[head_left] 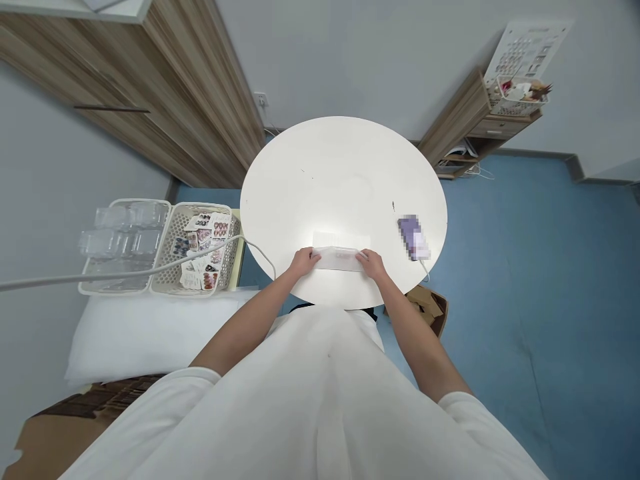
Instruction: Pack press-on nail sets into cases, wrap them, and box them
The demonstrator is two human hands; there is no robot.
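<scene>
Near the front edge of the round white table, a translucent whitish sheet lies stretched out, seemingly folded over along its length. I cannot make out whether it is a plastic bag or wrapping film. My left hand grips its left end between thumb and fingers. At the opposite end my right hand pinches it in the same way. A flat white piece shows just behind the sheet; its kind is unclear against the white tabletop.
A blurred-out purple item with a white cable lies on the table's right side. To the left stand a white basket of clear plastic boxes and a basket of carded small items. A white cable crosses above them onto the table.
</scene>
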